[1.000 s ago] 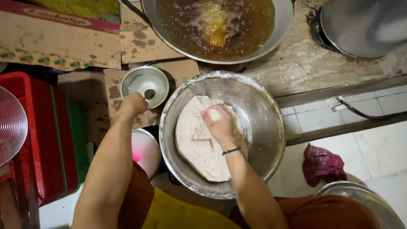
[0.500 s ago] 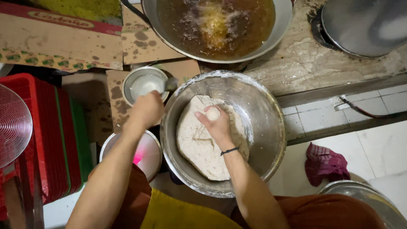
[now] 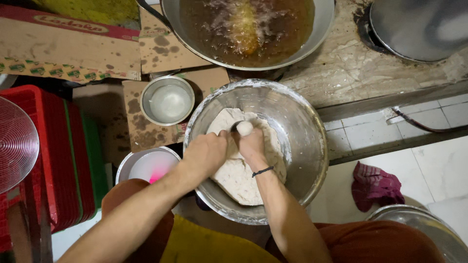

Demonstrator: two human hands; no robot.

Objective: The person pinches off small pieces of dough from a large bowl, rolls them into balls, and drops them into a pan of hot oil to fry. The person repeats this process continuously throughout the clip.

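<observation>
A wide steel mixing bowl (image 3: 307, 131) sits in front of me with a pale, floury mass of dough (image 3: 239, 180) inside. Both hands meet over the dough. My right hand (image 3: 251, 143) holds a small white ball of dough (image 3: 244, 128) at its fingertips; a dark band circles that wrist. My left hand (image 3: 207, 153) presses in beside it, its fingers curled against the right hand and the ball. A small steel cup (image 3: 167, 101) with whitish liquid stands just left of the bowl on stained cardboard.
A big pan of bubbling brown oil (image 3: 253, 29) with something frying sits beyond the bowl. A lidded pot (image 3: 419, 27) is at the top right. Red crates (image 3: 53, 156) and a wire skimmer (image 3: 14, 143) stand left, a white bowl (image 3: 146, 165) near my knee, a red cloth (image 3: 373, 185) on the floor.
My left hand has left the small steel cup and moved right into the mixing bowl, joining the right hand at the dough ball. The right hand stayed over the dough.
</observation>
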